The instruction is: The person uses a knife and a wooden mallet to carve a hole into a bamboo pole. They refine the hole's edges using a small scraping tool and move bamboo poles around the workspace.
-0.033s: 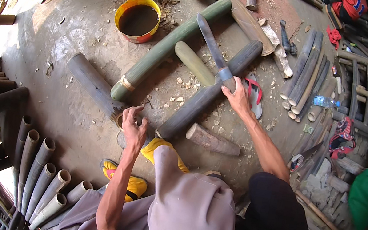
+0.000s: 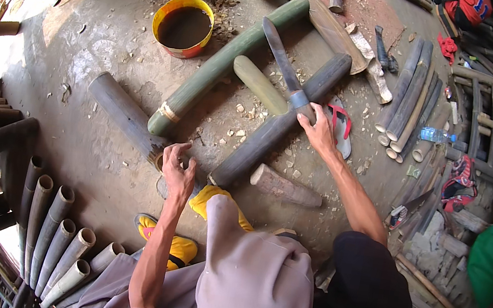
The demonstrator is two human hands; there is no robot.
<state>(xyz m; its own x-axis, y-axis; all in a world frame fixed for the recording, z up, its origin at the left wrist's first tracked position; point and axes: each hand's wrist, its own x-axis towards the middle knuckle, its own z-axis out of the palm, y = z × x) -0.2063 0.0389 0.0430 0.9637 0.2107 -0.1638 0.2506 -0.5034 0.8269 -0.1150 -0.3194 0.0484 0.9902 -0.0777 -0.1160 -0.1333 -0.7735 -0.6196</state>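
My right hand point(image 2: 320, 129) is wrapped round the handle of a machete point(image 2: 283, 59), whose blade points up and to the left. The machete crosses over a dark bamboo pole point(image 2: 254, 145) that runs from my feet toward the upper right. A short pale-green bamboo piece point(image 2: 260, 84) meets that pole's left side, beneath the blade. Beside the open end of a dark bamboo length point(image 2: 128, 112), my left hand point(image 2: 178, 172) has its fingers bent and apart, with nothing seen in it. A long green bamboo pole point(image 2: 224, 71) lies beyond both hands.
A yellow-and-red bucket of dark liquid point(image 2: 205, 32) stands at the upper left. A short wooden block point(image 2: 286, 187) and a sandal point(image 2: 340, 133) lie near my right arm. Bamboo tubes point(image 2: 56, 215) stand at lower left; more poles point(image 2: 405, 92) and a plastic bottle point(image 2: 437, 135) are right.
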